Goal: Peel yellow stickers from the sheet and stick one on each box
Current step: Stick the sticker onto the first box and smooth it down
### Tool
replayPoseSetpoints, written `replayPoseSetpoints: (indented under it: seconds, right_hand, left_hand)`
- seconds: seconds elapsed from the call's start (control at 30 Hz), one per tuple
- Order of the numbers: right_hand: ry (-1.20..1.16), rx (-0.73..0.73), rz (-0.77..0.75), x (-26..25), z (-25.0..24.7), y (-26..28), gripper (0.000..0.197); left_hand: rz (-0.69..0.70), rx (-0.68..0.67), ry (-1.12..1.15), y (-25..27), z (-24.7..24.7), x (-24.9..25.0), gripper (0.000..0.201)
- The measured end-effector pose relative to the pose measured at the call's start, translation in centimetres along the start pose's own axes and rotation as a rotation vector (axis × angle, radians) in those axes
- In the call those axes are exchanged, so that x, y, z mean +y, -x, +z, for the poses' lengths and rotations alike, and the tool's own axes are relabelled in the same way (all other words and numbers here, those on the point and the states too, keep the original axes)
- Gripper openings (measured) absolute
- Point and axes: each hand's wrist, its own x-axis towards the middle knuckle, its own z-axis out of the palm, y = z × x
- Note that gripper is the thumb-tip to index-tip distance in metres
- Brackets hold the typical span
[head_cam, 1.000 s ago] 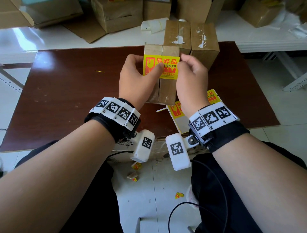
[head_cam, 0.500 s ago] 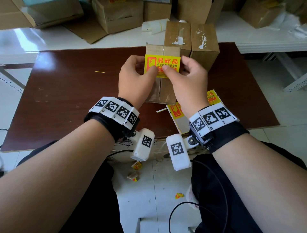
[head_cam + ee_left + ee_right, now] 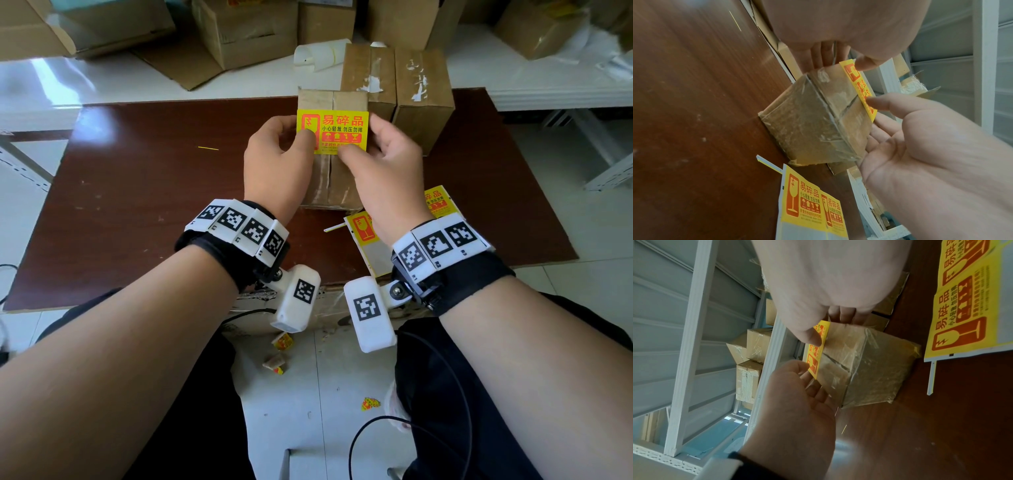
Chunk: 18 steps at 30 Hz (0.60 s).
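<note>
A taped cardboard box (image 3: 337, 181) stands mid-table, with a yellow sticker (image 3: 337, 132) lying on its top. My left hand (image 3: 274, 164) holds the box's left side; its thumb presses the sticker's left part. From the other side my right hand (image 3: 387, 157) holds the box, thumb on the sticker's lower edge. In the left wrist view the sticker (image 3: 861, 87) shows edge-on on the box (image 3: 807, 123). The right wrist view shows the same sticker (image 3: 816, 353) and box (image 3: 869, 366). The sticker sheet (image 3: 363, 236) lies under my right wrist.
Two more brown boxes (image 3: 421, 92) (image 3: 366, 75) stand side by side just behind the held box. The dark brown table (image 3: 154, 205) stretches bare to the left. More cartons (image 3: 246, 31) and a roll of white backing paper (image 3: 320, 54) lie beyond its far edge.
My thumbs rubbed across the sticker: the left from the middle to the left part, the right from the right edge to the lower edge. More of the sticker's face shows.
</note>
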Motion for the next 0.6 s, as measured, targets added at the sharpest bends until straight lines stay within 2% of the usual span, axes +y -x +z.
replayPoseSetpoints:
  seconds: [0.37, 0.5, 0.6]
  right_hand:
    - [0.038, -0.010, -0.046, 0.00, -0.11, 0.16, 0.045]
    - [0.040, 0.000, -0.012, 0.05, 0.14, 0.15, 0.045]
    - [0.017, 0.028, 0.032, -0.19, 0.03, 0.10, 0.051]
  left_hand:
    - [0.027, 0.006, -0.015, -0.06, -0.04, 0.04, 0.031]
    - [0.047, 0.011, -0.009, -0.15, -0.07, -0.18, 0.028]
    - [0.084, -0.044, -0.019, -0.08, -0.03, -0.41, 0.028]
